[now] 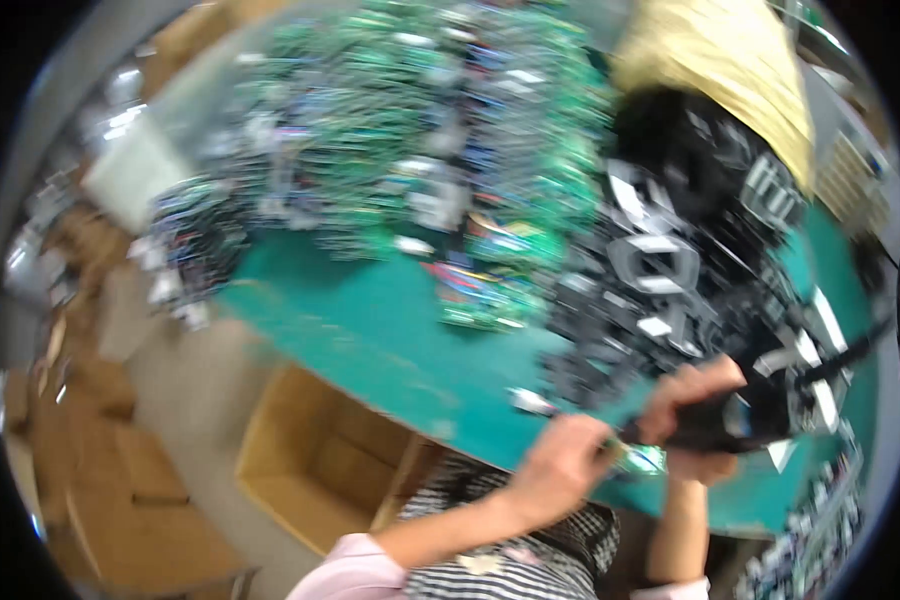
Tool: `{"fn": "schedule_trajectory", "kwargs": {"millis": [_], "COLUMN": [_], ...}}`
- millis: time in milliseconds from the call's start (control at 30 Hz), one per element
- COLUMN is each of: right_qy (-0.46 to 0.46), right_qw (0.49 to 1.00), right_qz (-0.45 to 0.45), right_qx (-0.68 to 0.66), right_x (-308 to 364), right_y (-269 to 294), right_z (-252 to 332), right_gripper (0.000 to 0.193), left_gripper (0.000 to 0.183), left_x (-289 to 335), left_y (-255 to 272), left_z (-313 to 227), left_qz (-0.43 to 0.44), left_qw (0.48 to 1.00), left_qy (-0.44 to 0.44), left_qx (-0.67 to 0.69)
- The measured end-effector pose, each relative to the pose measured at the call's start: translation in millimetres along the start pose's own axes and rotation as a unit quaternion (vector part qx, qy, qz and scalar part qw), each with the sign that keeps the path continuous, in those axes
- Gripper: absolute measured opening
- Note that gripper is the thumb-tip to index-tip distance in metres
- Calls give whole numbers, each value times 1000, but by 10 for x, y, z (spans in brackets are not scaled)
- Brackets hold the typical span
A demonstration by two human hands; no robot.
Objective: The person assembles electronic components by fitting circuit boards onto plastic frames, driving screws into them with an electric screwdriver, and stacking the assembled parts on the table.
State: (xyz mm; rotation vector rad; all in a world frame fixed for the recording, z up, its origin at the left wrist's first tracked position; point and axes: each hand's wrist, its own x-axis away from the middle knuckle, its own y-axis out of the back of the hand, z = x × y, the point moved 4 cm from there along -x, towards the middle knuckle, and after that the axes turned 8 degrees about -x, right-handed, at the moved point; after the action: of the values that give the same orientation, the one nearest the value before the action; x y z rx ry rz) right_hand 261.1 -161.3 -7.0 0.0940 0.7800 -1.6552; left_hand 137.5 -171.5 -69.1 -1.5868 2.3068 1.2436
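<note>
Currently in hand: what seems to be close two-handed work at one end of a black device (pixel 740 415), its exact kind lost in blur.
Right grip (pixel 688 395): closed round the device, the cuff below it pale pink.
Left grip (pixel 565 458): fingers bunched narrowly, just beside the device's left end; whether anything is pinched between them cannot be told.
Device: above the near right part of the green counter (pixel 340 320), in front of the person.
Cord (pixel 855 352): black, stretching rightward from near the device; its join is unclear.
Board (pixel 645 459): green, between the two hands and partly hidden; held or lying, cannot tell.
Black parts (pixel 595 350): heaped beyond the hands, with pale frames (pixel 655 262) among them.
Stacks (pixel 370 150): green boards and wires, rowed along the far side.
Box (pixel 320 440): open cardboard, below the counter's near left edge.
Next move: in judgement, calls for a steady right hold and fine left-finger alignment at the device's end.
</note>
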Motion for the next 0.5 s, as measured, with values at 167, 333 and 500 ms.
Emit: {"fn": "schedule_trajectory", "kwargs": {"millis": [167,333,500], "right_qy": [16,-120,51], "right_qw": [996,966,997], "right_qz": [-11,121,41], "right_qx": [-87,-195,-45], "right_x": [73,19,-94], "right_y": [79,194,8], "right_z": [-25,-56,472], "right_gripper": [71,52,65], "left_gripper": [22,21,27], "left_x": [138,201,117], "left_y": [-106,-139,-253], "left_z": [-59,-46,-97], "left_qz": [-60,-19,31], "left_qw": [996,990,980], "left_qy": [-46,-105,-149], "left_qx": [-38,-91,-126]}}
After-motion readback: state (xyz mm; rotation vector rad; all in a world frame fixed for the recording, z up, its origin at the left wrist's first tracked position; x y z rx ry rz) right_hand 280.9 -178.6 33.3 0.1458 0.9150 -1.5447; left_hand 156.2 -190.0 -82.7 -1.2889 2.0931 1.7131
